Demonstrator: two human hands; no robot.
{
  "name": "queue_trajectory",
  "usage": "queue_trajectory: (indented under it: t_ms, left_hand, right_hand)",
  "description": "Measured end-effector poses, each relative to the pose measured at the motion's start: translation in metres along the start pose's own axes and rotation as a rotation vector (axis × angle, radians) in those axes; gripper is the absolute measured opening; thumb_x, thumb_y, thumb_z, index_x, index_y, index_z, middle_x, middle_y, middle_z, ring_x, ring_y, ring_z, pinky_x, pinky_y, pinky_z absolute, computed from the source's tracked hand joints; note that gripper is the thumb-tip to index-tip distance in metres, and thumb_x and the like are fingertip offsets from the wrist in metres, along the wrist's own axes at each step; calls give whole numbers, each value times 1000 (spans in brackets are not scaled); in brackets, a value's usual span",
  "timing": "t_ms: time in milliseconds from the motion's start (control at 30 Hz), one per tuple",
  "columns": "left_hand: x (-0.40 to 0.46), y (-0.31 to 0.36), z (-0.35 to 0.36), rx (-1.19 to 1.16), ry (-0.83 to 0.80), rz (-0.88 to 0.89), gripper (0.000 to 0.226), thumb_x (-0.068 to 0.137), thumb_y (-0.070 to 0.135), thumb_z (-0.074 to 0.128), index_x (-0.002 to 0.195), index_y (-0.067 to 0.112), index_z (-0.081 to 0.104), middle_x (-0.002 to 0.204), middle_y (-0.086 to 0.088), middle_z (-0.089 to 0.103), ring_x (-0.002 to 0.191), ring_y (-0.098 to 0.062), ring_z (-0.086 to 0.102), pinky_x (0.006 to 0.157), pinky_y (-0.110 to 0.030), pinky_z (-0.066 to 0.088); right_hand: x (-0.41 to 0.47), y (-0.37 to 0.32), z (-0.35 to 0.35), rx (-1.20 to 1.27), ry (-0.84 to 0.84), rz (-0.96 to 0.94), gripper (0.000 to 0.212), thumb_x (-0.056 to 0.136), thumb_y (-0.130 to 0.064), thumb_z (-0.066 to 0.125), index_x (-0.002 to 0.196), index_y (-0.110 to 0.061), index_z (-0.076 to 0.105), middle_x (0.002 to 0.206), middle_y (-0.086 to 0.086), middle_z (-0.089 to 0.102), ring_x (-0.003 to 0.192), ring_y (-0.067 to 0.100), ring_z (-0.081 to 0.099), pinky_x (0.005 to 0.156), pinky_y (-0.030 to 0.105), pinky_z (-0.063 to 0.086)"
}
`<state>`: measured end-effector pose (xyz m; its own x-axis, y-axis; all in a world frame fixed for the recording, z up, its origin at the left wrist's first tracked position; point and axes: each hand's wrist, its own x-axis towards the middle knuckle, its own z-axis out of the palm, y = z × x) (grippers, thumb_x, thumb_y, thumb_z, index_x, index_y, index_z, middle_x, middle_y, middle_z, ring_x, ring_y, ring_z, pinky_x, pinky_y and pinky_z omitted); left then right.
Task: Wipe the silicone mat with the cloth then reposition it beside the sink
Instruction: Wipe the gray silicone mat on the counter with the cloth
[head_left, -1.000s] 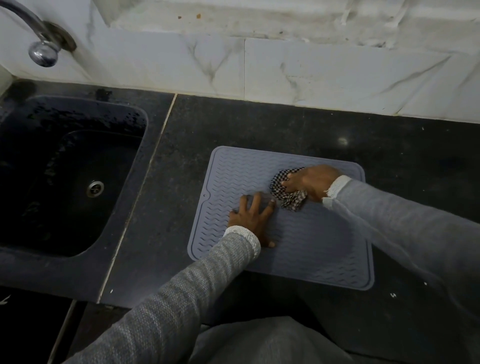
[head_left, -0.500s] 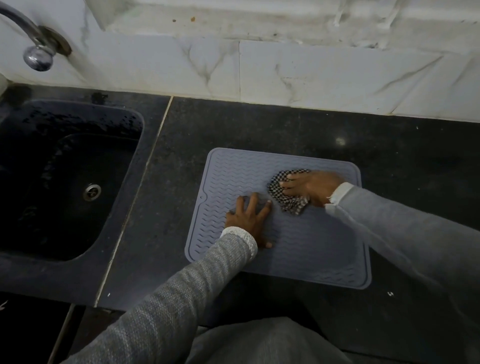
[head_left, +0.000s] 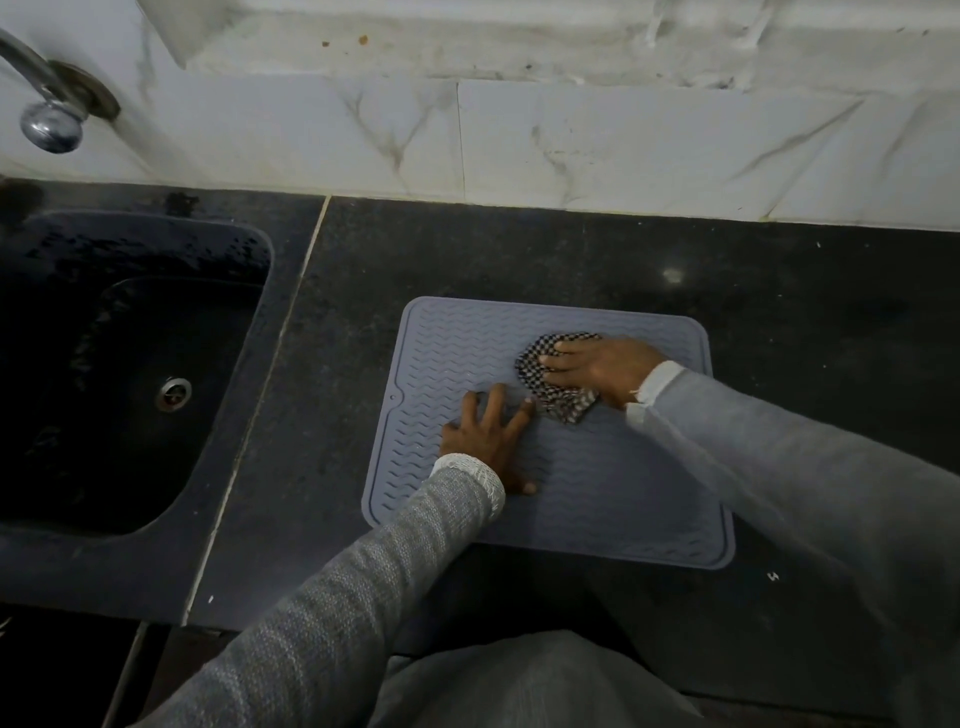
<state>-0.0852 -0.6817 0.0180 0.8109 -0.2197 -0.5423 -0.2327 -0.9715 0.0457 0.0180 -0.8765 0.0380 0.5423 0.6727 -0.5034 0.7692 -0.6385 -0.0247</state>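
The grey wave-ribbed mat (head_left: 597, 499) lies flat, its length running toward me (slightly skewed). My left hand (head_left: 485, 441) presses it, fingers spread; my right hand (head_left: 602, 366) presses the checked cloth (head_left: 558, 397).

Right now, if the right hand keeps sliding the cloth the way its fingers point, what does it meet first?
Probably nothing on the grey ribbed silicone mat: the right hand, pressing the checked cloth, points left, passing just beyond the left hand's fingertips.
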Motion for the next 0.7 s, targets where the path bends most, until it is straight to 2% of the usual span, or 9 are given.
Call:
queue_trajectory:
  t_ms: [167, 267, 333, 400, 467, 567, 633, 700]
  left_hand:
    - [1, 0, 2, 7, 23, -4, 110, 69, 68, 65, 148, 37, -5, 156, -6, -8, 141, -41, 1, 100, -60, 35]
    - [-1, 2, -1, 23, 29, -12, 110, 67, 68, 67, 148, 36, -2, 155, -7, -4, 140, -41, 7, 98, -59, 37]
    - [-3, 3, -3, 45, 59, -8, 111, 68, 67, 67, 149, 33, 0, 155, -10, -1, 140, -40, 10, 102, -60, 33]
    - [-4, 6, -5, 112, 116, 37, 113, 68, 65, 68, 150, 32, -3, 155, -13, -1, 141, -38, 8, 107, -62, 24]
    - [-4, 15, -11, 179, 147, 135, 116, 69, 57, 73, 150, 31, -6, 155, -14, -1, 142, -37, 6, 110, -62, 17]
    - [-2, 28, -21, 200, 108, 205, 108, 69, 42, 79, 150, 29, 8, 155, -12, 5, 142, -37, 11, 111, -58, 24]
    - [0, 30, -25, 152, 66, 167, 98, 73, 37, 77, 148, 29, 15, 155, -10, 6, 140, -40, 14, 108, -56, 29]
    - [-1, 29, -29, 118, 17, 128, 98, 75, 36, 75, 149, 31, 11, 156, -7, 3, 138, -44, 14, 107, -56, 30]
  right_hand:
    - [-27, 23, 8, -12, -24, 70, 62, 87, -8, 58, 140, -36, 38, 153, -12, 28, 142, 14, 25, 112, 41, 34]
    - [-26, 22, 4, 19, -17, 81, 61, 87, -8, 58, 138, -36, 41, 152, -12, 30, 141, 13, 28, 110, 40, 36]
    - [-26, 21, 4, 43, -18, 78, 60, 86, -7, 59, 138, -34, 42, 152, -12, 31, 141, 14, 29, 110, 41, 36]
    - [-25, 19, 3, 116, 5, 125, 55, 87, -10, 59, 135, -34, 46, 149, -8, 38, 137, 19, 36, 106, 43, 40]
    - [-23, 16, 1, 234, 81, 196, 45, 86, -11, 59, 127, -30, 56, 136, 0, 54, 124, 23, 50, 100, 41, 45]
    - [-23, 12, 0, 312, 319, 228, 42, 79, -2, 60, 116, -22, 65, 119, 5, 65, 111, 26, 59, 94, 42, 49]
    - [-23, 12, 3, 331, 442, 234, 43, 78, 0, 62, 118, -18, 65, 123, 6, 63, 115, 27, 57, 97, 43, 47]
    - [-21, 9, 10, 321, 426, 236, 43, 84, -8, 63, 125, -21, 59, 136, 6, 55, 127, 28, 48, 105, 45, 40]
